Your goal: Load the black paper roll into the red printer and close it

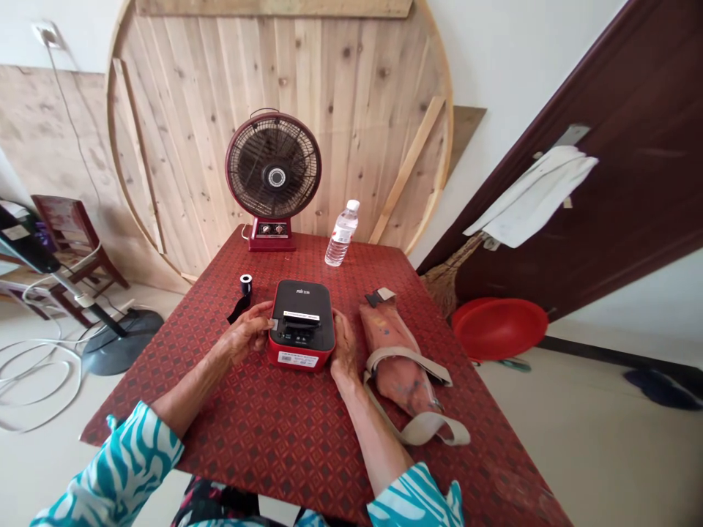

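A red box-shaped device with a black top (pixel 302 304) rests on the patterned red table (pixel 258 417), a white label on its near side. My left hand (pixel 250 331) is closed at its left edge, fingertips on a small grey tab. Along the right side lies my right hand (pixel 343 344), its palm and fingers pressed to the device. Left of the device stands a small roll of dark tape (pixel 246 284) with a loose dark strip beside it. To the right lies a worn pinkish-brown pouch (pixel 392 351) with a beige strap (pixel 433 428).
At the table's back are a dark red fan (pixel 273 172) and a clear water bottle (pixel 341 234). A round wooden panel (pixel 329 88) leans behind. On the floor at right sits a red basin (pixel 499 329); at left, a black stand base (pixel 124 342) and cables.
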Available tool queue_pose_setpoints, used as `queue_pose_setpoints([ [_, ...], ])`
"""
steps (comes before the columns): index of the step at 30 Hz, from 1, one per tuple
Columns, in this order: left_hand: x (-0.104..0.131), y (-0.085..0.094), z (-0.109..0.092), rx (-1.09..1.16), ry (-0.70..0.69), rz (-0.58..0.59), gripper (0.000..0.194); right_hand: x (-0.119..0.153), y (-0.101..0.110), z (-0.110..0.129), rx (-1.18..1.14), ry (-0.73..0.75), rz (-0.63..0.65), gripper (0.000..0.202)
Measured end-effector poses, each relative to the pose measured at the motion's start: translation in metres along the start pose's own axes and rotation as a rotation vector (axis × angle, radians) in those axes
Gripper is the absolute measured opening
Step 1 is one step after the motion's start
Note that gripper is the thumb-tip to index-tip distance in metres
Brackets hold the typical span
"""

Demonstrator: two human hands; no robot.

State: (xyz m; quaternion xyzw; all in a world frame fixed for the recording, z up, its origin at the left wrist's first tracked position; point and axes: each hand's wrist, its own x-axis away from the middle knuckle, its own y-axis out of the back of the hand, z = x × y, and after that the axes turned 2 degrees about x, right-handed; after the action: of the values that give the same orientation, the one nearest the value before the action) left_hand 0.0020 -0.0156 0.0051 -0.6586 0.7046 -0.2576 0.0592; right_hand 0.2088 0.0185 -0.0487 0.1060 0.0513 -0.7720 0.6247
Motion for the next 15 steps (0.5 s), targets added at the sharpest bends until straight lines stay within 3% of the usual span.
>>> queue_pose_setpoints([
  [15, 0.0019, -0.0018, 0.0016, -0.053, -0.07, -0.04, 0.075, -0.0016, 0.0001, -0.0074, -0.038, 0.015, 0.009, 0.049],
])
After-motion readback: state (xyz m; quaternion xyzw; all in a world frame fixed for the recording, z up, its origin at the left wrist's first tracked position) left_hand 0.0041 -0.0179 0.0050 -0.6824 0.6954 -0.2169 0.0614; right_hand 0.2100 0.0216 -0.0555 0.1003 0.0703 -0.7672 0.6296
